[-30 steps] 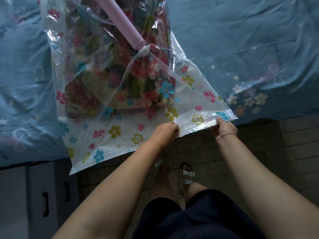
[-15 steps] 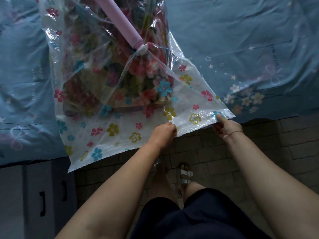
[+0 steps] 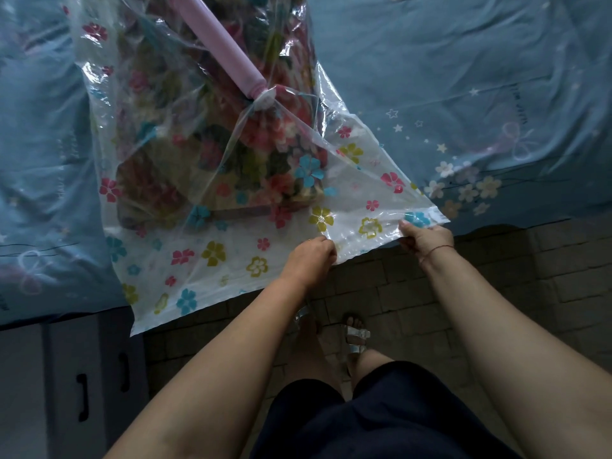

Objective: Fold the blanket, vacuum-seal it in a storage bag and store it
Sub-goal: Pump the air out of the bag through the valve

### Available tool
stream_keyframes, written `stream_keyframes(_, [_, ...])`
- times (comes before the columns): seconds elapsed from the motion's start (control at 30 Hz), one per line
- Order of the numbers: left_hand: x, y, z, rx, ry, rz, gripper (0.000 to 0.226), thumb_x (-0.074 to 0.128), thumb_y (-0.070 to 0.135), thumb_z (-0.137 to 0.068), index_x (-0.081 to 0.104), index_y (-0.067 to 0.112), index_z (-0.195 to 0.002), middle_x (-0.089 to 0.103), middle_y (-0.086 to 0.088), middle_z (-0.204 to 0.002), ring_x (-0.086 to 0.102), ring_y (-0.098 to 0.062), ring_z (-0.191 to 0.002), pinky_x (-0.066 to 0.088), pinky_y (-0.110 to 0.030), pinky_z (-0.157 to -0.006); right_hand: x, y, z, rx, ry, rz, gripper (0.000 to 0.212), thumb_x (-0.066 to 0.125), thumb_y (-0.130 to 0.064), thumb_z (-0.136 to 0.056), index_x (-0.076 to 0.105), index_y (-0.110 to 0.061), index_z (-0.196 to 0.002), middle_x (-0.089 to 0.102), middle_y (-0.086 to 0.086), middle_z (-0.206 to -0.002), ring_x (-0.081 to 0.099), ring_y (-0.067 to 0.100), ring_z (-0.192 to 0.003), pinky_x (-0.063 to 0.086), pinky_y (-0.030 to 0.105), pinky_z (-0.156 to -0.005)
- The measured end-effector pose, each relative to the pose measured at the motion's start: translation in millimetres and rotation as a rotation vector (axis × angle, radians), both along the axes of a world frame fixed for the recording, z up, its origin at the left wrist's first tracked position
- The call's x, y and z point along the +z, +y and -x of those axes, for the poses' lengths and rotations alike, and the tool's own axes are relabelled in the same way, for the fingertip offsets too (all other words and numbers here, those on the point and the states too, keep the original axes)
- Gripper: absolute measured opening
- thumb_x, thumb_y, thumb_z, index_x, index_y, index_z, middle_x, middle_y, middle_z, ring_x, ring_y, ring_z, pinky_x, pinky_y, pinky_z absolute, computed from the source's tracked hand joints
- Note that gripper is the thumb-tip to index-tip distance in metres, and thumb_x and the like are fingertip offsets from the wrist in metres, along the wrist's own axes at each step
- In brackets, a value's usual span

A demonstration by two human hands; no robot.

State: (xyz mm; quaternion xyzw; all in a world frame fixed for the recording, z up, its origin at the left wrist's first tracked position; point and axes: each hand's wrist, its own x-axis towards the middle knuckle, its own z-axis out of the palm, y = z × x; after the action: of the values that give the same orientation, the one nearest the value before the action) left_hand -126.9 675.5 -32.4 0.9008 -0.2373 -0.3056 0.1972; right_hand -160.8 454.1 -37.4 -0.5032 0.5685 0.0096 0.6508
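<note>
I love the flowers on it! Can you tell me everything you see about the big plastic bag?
The storage bag is clear, crinkly plastic printed with pink, blue and yellow flowers. It lies on the blue bed sheet, its near edge hanging over the bed's side above the floor. A folded flowery blanket sits inside. A pink pump meets a white valve on its top side. The left hand and right hand both pinch the near edge, toward its right corner.

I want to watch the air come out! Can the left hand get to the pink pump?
Probably yes. The pink pump sits uncovered on the storage bag, with nothing between it and the left hand. That hand pinches the bag's near edge, so it must let go first.
</note>
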Motion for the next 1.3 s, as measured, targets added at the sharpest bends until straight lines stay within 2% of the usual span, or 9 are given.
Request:
stream_keyframes(0.2, [1, -5, 1, 0.002, 0.003, -0.031, 0.02, 0.049, 0.02, -0.1, 0.065, 0.007, -0.102, 0.061, -0.01, -0.112, 0.058, -0.03, -0.102, 0.042, -0.034, -0.079, -15, 1, 7, -0.05, 0.014, 0.069, 0.018, 0.068, -0.018, -0.089, 0.059, -0.012, -0.076, 0.065, 0.009, -0.091, 0.064, 0.023, -0.085, 0.057, 0.041, -0.085])
stream_keyframes(0.43, [-3, -13, 0, -0.037, 0.037, -0.095, 0.02, 0.05, 0.018, -0.098, 0.066, 0.007, -0.101, 0.061, -0.011, -0.111, 0.058, -0.031, -0.103, 0.045, -0.036, -0.083, -2, -19, 10, -0.074, -0.025, 0.031, 0.013, 0.067, -0.006, -0.088, 0.06, -0.011, -0.079, 0.064, 0.006, -0.084, 0.063, 0.015, -0.07, 0.057, 0.02, -0.054])
stream_keyframes(0.63, [16, -56, 5, 0.031, 0.122, 0.094, 0.029, 0.063, 0.032, -0.093, 0.061, 0.011, -0.113, 0.063, -0.007, -0.109, 0.058, -0.022, -0.099, 0.045, -0.033, -0.083, 7, -23, 12, 0.027, -0.063, 0.028, 0.01, 0.066, -0.007, -0.089, 0.061, -0.007, -0.098, 0.065, 0.007, -0.09, 0.064, 0.015, -0.073, 0.056, 0.02, -0.052])
stream_keyframes(0.73, [29, -93, 4, 0.177, 0.171, 0.251, 0.031, 0.065, 0.03, -0.092, 0.063, 0.01, -0.115, 0.065, -0.006, -0.105, 0.06, -0.019, -0.094, 0.049, -0.034, -0.083, 19, -33, 9, 0.031, -0.083, 0.004, 0.017, 0.055, -0.026, -0.098, 0.061, -0.01, -0.098, 0.066, 0.006, -0.084, 0.065, 0.017, -0.071, 0.056, 0.029, -0.063])
stream_keyframes(0.83, [30, -129, 6, 0.47, 0.35, 0.349, 0.025, 0.065, 0.028, -0.093, 0.07, 0.004, -0.097, 0.066, -0.003, -0.084, 0.06, -0.016, -0.076, 0.053, -0.033, -0.075, 25, -49, 8, 0.046, -0.044, 0.013, 0.017, 0.052, -0.02, -0.099, 0.061, -0.015, -0.085, 0.065, 0.004, -0.076, 0.064, 0.008, -0.053, 0.054, 0.023, -0.057])
stream_keyframes(0.93, [39, -161, 14, 1.14, 0.995, 0.489, 0.037, 0.062, 0.033, -0.095, 0.059, -0.001, -0.08, 0.057, -0.006, -0.069, 0.054, -0.017, -0.059, 0.051, -0.025, -0.046, 28, -61, 12, 0.119, -0.038, -0.032, 0.014, 0.061, -0.011, -0.093, 0.062, -0.012, -0.08, 0.068, -0.002, -0.06, 0.06, 0.004, -0.048, 0.05, 0.014, -0.049])
stream_keyframes(1.03, [38, -178, 21, 1.455, 1.417, 0.53, 0.042, 0.063, 0.045, -0.09, 0.053, 0.005, -0.084, 0.057, -0.005, -0.078, 0.056, -0.013, -0.067, 0.051, -0.021, -0.045, 33, -66, 22, 0.196, -0.052, -0.073, 0.01, 0.063, -0.007, -0.09, 0.064, -0.009, -0.08, 0.066, -0.007, -0.052, 0.059, 0.004, -0.051, 0.049, 0.012, -0.049])
stream_keyframes(1.17, [32, -191, 24, 1.643, 1.498, 0.771, 0.028, 0.073, 0.031, -0.085, 0.057, 0.008, -0.085, 0.065, -0.002, -0.055, 0.058, -0.012, -0.068, 0.05, -0.017, -0.042, 36, -62, 35, 0.225, -0.115, -0.14, 0.007, 0.063, -0.004, -0.089, 0.064, -0.004, -0.082, 0.068, -0.004, -0.055, 0.062, 0.003, -0.05, 0.049, 0.013, -0.048])
stream_keyframes(1.3, [29, -193, 29, 1.721, 1.433, 0.881, 0.017, 0.073, 0.011, -0.084, 0.058, 0.004, -0.087, 0.063, -0.009, -0.08, 0.06, -0.016, -0.07, 0.047, -0.016, -0.037, 37, -57, 38, 0.246, -0.137, -0.086, 0.01, 0.062, -0.002, -0.089, 0.064, -0.003, -0.08, 0.067, -0.006, -0.056, 0.061, 0.002, -0.054, 0.051, 0.013, -0.054])
